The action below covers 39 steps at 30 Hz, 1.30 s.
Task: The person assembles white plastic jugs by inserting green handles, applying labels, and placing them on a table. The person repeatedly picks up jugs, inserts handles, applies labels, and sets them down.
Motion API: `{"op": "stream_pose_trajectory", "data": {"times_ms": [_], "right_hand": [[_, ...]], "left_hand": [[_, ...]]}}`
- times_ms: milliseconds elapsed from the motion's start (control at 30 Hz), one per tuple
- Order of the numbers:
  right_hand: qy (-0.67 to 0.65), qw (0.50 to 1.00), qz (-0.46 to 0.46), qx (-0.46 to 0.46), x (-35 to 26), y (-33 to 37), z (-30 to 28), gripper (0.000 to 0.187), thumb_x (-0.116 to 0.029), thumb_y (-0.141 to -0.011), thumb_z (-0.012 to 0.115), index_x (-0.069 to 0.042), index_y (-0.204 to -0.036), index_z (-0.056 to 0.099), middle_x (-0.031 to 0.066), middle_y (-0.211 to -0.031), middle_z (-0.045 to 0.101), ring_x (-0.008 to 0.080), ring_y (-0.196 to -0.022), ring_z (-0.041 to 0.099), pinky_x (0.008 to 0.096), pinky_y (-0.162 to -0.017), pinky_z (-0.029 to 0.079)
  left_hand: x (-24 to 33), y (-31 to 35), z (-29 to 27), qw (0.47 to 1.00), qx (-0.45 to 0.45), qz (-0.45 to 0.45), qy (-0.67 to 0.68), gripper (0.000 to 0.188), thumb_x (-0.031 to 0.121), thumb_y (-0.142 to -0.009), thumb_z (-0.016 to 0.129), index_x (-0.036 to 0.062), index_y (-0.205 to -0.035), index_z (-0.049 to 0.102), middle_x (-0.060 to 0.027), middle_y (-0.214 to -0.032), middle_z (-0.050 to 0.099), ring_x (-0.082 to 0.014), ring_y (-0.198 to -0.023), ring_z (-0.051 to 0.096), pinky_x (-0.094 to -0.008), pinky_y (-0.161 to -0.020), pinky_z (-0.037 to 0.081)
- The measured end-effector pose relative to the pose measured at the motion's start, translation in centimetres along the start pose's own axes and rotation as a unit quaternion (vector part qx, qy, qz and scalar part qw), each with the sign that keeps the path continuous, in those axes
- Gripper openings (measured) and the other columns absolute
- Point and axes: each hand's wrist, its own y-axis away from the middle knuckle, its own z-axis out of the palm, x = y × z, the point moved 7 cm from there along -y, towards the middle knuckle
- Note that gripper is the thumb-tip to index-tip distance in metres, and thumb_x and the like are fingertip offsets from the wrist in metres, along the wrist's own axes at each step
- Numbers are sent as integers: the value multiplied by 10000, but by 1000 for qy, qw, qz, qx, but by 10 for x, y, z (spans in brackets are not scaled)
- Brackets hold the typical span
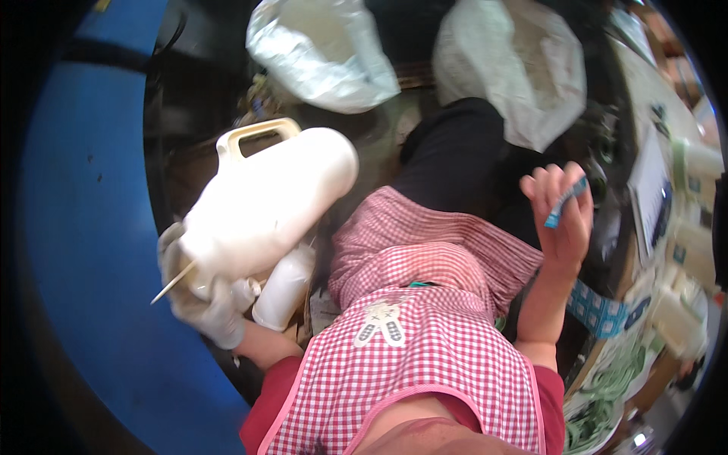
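"Left hand [205, 309] first: what do you have?"

"On my feed it is gloved and curled round the narrow end of a white jug [265, 201]. A thin stick [174, 282] juts out by it toward eight o'clock."

"And the jug?"

"From that hand, its body slants up toward one o'clock, handle [262, 130] uppermost. I see a white bottle [284, 290] at three o'clock, just beside the jug."

"Right hand [569, 231]?"

"Bare, I can see, fingers bent round a teal strip [565, 202]; a pale bag [474, 64] sits at eleven o'clock from it."
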Motion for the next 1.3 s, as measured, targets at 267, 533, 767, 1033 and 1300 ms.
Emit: {"op": "stream_pose_trajectory", "data": {"times_ms": [267, 533, 767, 1033, 1300], "right_hand": [[-130, 967, -71, -207, -60, -6, 21, 237, -219, -946, 764, -149, -877, 549, -19, -749, 590, 144, -767, 548, 495, -1016, 357], [-185, 978, -89, -26, -52, 55, -14, 196, -6, -959, 720, -19, -1145, 660, 57, -1105, 730, 135, -1012, 703, 303, -930, 570], [50, 991, -18, 124, -28, 61, -38, 207, -79, -935, 795, -18, -1097, 681, 29, -1006, 727, 91, -947, 689, 259, -881, 561], [95, 960, 192, 179, 23, 141, -67, 124, -69, -923, 791, -31, -999, 701, 39, -971, 747, 90, -889, 705, 242, -835, 569], [130, 958, 196, 166, 38, 135, -55, 221, -162, -900, 846, -18, -994, 707, -8, -896, 705, 43, -806, 641, 194, -741, 529]], "left_hand": [[60, -105, 181, 611, -314, 261, 678, 534, 341, -911, 800, 194, -1370, 568, -80, -1360, 611, -266, -1264, 590, -499, -1242, 345], [75, -58, 489, 307, -677, -274, 610, 636, 337, -1065, 587, 13, -1575, 389, -180, -1565, 496, -292, -1421, 520, -450, -1214, 419], [63, -15, 551, 558, -652, -364, 363, 323, 278, -1007, 710, -19, -1131, 739, -111, -1018, 782, -207, -915, 750, -304, -875, 607], [17, -23, 551, 551, -618, -394, 399, 285, 267, -1018, 685, 16, -1139, 747, -100, -1027, 783, -212, -897, 759, -340, -839, 624], [28, -23, 547, 550, -625, -378, 405, 290, 270, -1017, 682, 14, -1136, 748, -109, -1032, 784, -217, -900, 760, -343, -845, 624]]}}
